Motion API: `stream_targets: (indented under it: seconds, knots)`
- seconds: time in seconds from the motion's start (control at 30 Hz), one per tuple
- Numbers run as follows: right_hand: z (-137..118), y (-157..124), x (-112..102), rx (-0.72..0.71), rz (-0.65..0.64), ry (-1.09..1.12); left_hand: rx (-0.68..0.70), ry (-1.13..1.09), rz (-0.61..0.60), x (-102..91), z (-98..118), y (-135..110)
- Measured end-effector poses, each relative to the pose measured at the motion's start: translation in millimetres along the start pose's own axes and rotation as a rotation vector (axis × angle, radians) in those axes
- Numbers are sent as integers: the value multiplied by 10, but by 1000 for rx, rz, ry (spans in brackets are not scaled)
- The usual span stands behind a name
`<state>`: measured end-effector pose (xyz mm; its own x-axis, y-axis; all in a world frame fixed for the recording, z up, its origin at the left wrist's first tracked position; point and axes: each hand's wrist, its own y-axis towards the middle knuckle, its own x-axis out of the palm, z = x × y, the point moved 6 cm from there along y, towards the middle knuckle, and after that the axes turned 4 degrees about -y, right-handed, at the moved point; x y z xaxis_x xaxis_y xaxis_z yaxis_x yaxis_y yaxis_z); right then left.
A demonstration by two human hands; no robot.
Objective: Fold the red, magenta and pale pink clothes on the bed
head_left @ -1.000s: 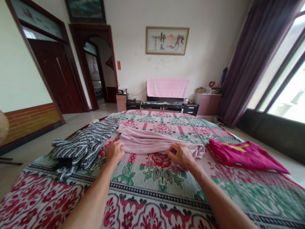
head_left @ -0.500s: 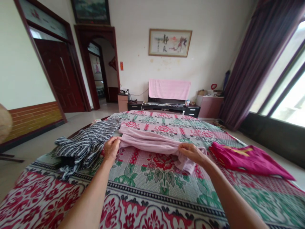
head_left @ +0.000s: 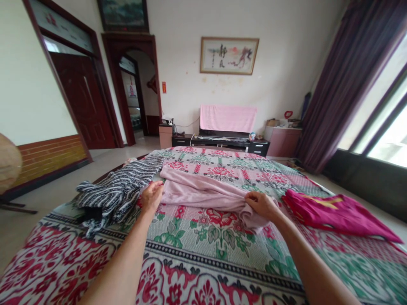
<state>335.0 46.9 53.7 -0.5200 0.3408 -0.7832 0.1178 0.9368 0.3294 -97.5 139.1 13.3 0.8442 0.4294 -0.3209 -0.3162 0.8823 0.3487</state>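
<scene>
A pale pink garment [head_left: 200, 190] lies stretched lengthwise across the flowered bedspread [head_left: 219, 248], with creases along it and a bunched end at the right. My right hand [head_left: 262, 205] pinches it near that bunched end. At its left end, my left hand [head_left: 152, 197] is beside the edge, fingers loosely bent and slightly apart, with no cloth visibly gripped. Close to the left hand is a crumpled black-and-white striped garment [head_left: 122, 188]. A folded magenta garment [head_left: 340, 214] with a yellow mark rests to the right of my right hand.
Beyond the bed's far edge stands a low black cabinet [head_left: 219, 144], with a pink towel [head_left: 228, 117] draped over a screen above it. Purple curtains [head_left: 343, 84] hang by the window at right. A round wooden object [head_left: 9, 163] is at far left.
The pink garment's left part has dropped and spread flatter on the bedspread. My left hand has loosened from its edge. The right hand keeps its pinch, and the view has shifted slightly.
</scene>
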Motion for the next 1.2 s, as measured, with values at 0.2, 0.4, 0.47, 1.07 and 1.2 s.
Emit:
stream_targets:
  seconds: [0.2, 0.4, 0.47, 1.07, 1.2]
  knots:
    - [-52, -31, -19, -7, -17, -50, 174, 426, -72, 48, 190, -105]
    - [-61, -31, 95, -93, -149, 10, 303, 733, -128, 143, 245, -194]
    - [-118, -46, 122, -109, -217, 78, 311, 736, -99, 129, 269, -191]
    - [-430, -185, -16, -74, -478, 197, 2, 151, 173, -107, 275, -70]
    - [-222, -39, -310, 5, -73, -32, -29, -22, 181, -102, 288, -40]
